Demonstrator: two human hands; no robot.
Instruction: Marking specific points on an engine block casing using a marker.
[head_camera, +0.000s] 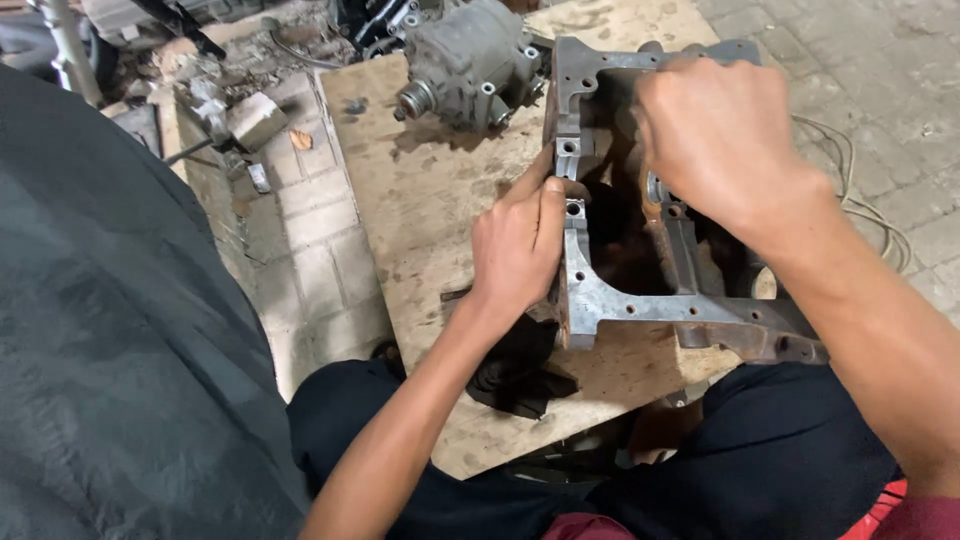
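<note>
A grey, rusty metal engine casing (640, 300) with an open hollow middle lies on a worn wooden board (420, 190). My left hand (518, 245) grips the casing's left rim, thumb and fingers pressed on the flange near a bolt hole. Over the casing's upper part, my right hand (715, 140) is curled into the opening; whatever its fingers hold is hidden. A dark cloth (515, 370) lies under my left wrist at the board's near edge.
A grey engine part with a shaft (465, 60) sits at the board's far end. Scrap metal pieces (240, 115) and debris lie far left on paving bricks (320, 260). A cable (860, 190) runs along the right. A dark tarp (110, 330) covers the left side.
</note>
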